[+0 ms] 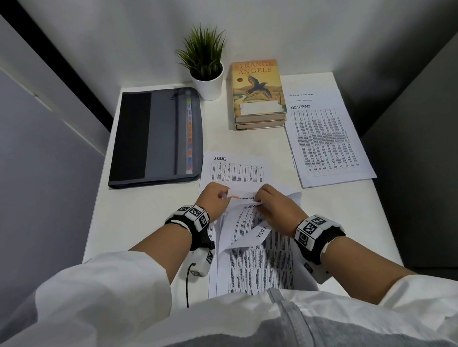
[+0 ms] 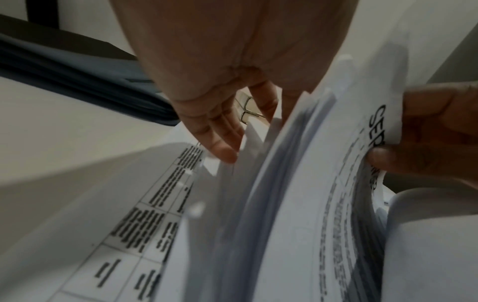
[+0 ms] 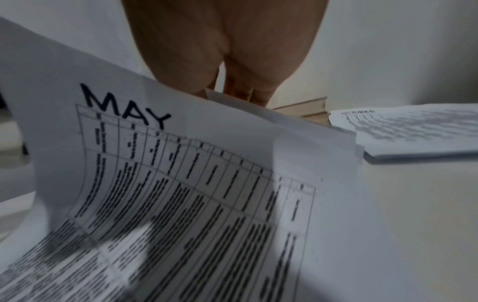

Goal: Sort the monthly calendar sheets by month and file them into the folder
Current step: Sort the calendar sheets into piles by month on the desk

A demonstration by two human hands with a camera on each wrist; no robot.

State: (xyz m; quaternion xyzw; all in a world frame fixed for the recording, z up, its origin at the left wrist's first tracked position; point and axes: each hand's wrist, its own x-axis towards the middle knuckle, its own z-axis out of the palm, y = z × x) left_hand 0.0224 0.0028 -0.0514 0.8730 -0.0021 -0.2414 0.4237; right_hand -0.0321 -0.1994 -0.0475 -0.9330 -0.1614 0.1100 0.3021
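Observation:
A loose stack of calendar sheets (image 1: 257,267) lies at the near edge of the white desk (image 1: 145,234). My left hand (image 1: 222,195) pinches the raised top edges of several sheets (image 2: 258,183). My right hand (image 1: 261,198) pinches a sheet headed SEP (image 2: 383,130) between thumb and fingers. A MAY sheet (image 3: 181,183) curls up under my right wrist, its title showing upside down in the head view (image 1: 258,234). A JUNE sheet (image 1: 236,170) lies flat just beyond the hands. The dark grey folder (image 1: 153,136) lies zipped at the far left, with coloured tabs showing.
A pile of sheets with OCTOBER on top (image 1: 327,143) lies at the right side of the desk. A stack of books (image 1: 257,97) and a potted plant (image 1: 205,65) stand at the back by the wall. Walls close in on three sides.

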